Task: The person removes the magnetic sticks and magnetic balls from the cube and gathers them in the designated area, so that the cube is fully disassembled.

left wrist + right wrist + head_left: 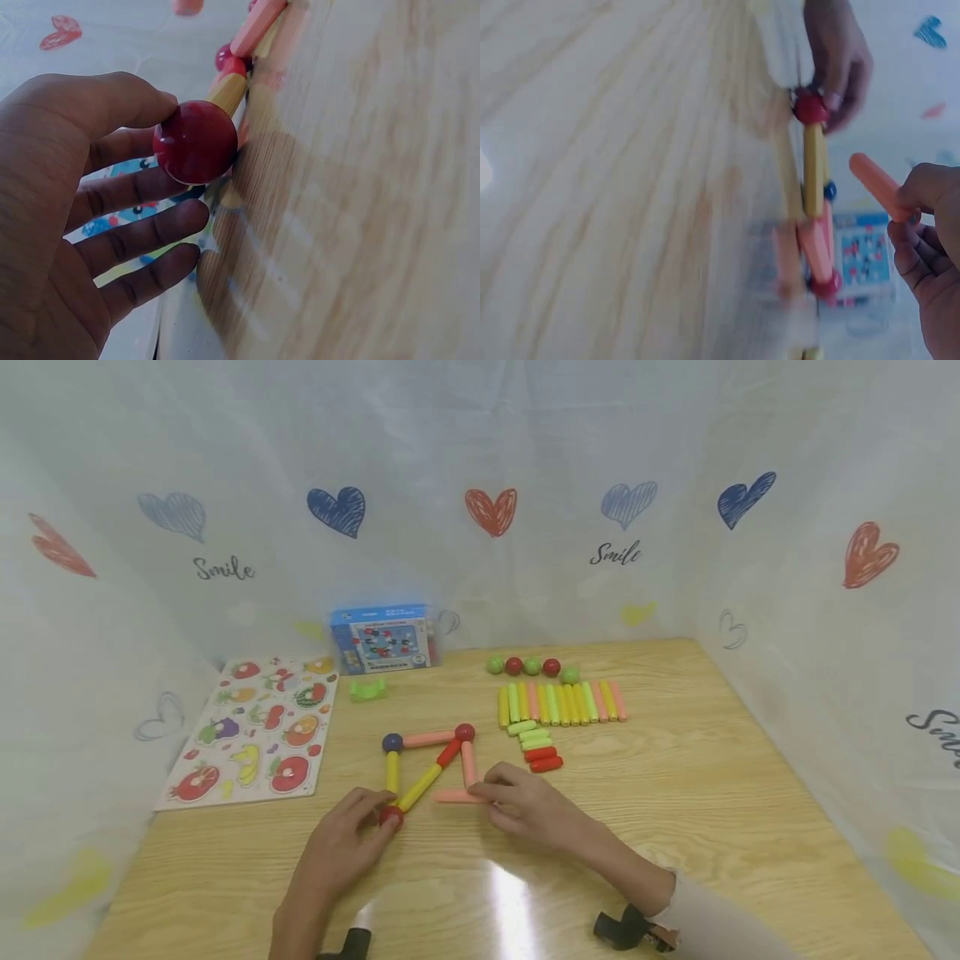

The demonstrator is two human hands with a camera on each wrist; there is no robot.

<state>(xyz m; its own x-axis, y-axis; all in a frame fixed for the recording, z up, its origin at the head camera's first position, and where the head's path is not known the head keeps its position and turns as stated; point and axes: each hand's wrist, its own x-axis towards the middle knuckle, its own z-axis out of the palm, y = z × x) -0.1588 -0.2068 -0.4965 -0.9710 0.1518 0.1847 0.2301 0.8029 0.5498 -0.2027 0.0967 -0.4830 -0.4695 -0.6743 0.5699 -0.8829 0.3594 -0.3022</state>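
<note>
My left hand (343, 837) pinches a glossy red ball (196, 142) between thumb and forefinger, its other fingers spread. From that ball a yellow stick (392, 770) runs to a blue ball (392, 742), and a diagonal of yellow and red sticks (422, 787) runs to another red ball (465, 732). A pink stick (429, 739) joins the blue ball to this far red ball. A second pink stick (469, 762) points from it towards me. Near that stick's front end, my right hand (534, 807) pinches a loose pink stick (877, 180) by one end, lying crosswise in the head view.
Behind the right hand lie a row of yellow, green and pink sticks (564, 703), several short green and red pieces (543, 754), and red and green balls (532, 666). A blue box (384, 639), a green piece (368, 690) and a fruit-picture board (251, 731) lie at back left.
</note>
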